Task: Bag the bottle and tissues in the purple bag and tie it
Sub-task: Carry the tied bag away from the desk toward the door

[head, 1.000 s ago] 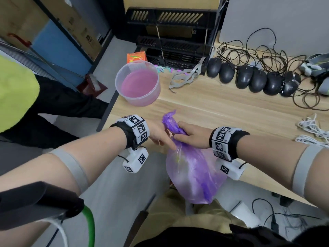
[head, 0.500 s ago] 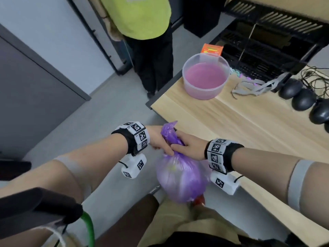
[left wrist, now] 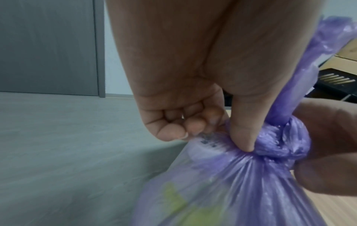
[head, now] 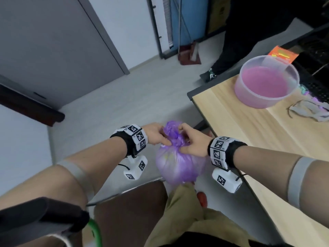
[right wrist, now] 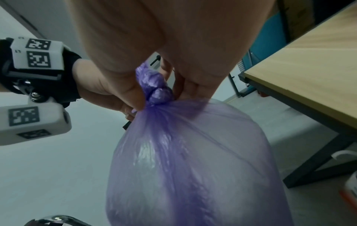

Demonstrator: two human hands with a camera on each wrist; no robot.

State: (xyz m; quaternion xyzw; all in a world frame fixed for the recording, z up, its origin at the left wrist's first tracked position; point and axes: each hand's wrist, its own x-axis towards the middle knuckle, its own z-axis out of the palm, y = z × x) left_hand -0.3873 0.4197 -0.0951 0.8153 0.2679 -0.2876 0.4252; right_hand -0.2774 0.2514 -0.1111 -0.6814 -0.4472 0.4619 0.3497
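Here, left hand (head: pixel 156 133) pinches the knotted neck of the purple bag (head: pixel 178 166), other fingers curled. Bag hangs filled in front of the lap, off the table (head: pixel 249 132) edge. Right hand (head: pixel 193 141) pinches the knot (right wrist: pixel 156 90) from the other side.

— What's on the counter (head: pixel 249 132)?
— A clear tub (head: pixel 267 82) of pink liquid near its corner, and a grey strap (head: pixel 309 111) just beside it.
— And behind the tub?
— An orange packet (head: pixel 283 54) at the far edge.

purple bag (head: pixel 179 168), pink tub (head: pixel 265 86), checkered wristbands (head: pixel 136 137)
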